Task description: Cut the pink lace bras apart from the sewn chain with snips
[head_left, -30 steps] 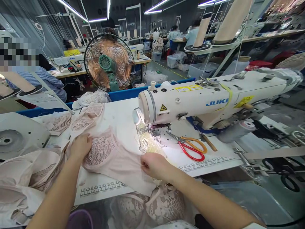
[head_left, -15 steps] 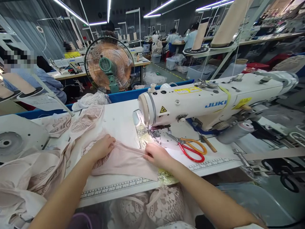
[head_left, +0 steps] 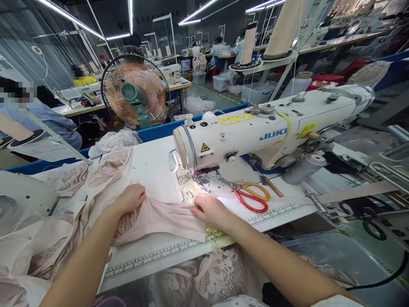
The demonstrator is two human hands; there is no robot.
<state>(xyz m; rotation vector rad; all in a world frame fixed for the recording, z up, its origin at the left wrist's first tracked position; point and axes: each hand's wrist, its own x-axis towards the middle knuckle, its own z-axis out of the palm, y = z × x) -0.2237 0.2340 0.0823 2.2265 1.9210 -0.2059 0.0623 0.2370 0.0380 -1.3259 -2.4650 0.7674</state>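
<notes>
A pale pink bra piece [head_left: 166, 219] with a lace cup is stretched between my two hands on the white table. My left hand [head_left: 129, 199] pinches its upper edge beside the lace. At the other end, my right hand [head_left: 209, 209] has thumb and fingers closed on the fabric edge, just in front of the needle area of the white sewing machine [head_left: 236, 134]. Scissors [head_left: 252, 197] with one red and one orange handle lie to the right of that hand. A printed ruler strip [head_left: 153, 258] runs along the table's front edge.
More pink lace bra pieces [head_left: 54, 230] are heaped at the left, and others [head_left: 220, 273] sit below the table edge. Behind the table stands a fan [head_left: 134, 91]. A thread cone [head_left: 305, 168] and a wooden-handled tool [head_left: 273, 186] are on the right. Co-workers sit further back.
The view has shifted a little to the right. My left hand still grips the bra piece, whose upper edge now looks slacker and more gathered. My right hand keeps its hold beside the machine.
</notes>
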